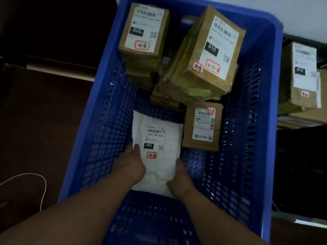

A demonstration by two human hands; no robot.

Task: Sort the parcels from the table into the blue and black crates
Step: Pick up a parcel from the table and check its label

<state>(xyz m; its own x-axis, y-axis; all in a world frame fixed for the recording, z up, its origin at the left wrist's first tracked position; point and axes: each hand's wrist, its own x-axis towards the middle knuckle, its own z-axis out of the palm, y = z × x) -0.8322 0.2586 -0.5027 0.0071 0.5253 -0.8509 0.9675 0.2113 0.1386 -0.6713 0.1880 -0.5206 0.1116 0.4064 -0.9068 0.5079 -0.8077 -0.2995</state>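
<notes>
Both hands reach down into the blue crate [261, 121], which fills the middle of the frame. They hold a white padded parcel [159, 144] at its near end. It lies flat, label up, on or just above the crate floor in the lower middle. The left hand [131, 165] grips the parcel's left edge with the thumb pressed on top beside the black "060" mark. The right hand [181, 177] curls around the right edge, its fingers hidden beneath.

Just to the right of the white parcel lies a small brown box [203, 126]. Above it in the frame a large brown box [208, 55] leans tilted on a pile of flat brown parcels. Another brown box [144, 34] sits stacked in the upper left corner of the crate. At the right edge of the frame, outside the crate, more brown parcels [300, 76] are piled.
</notes>
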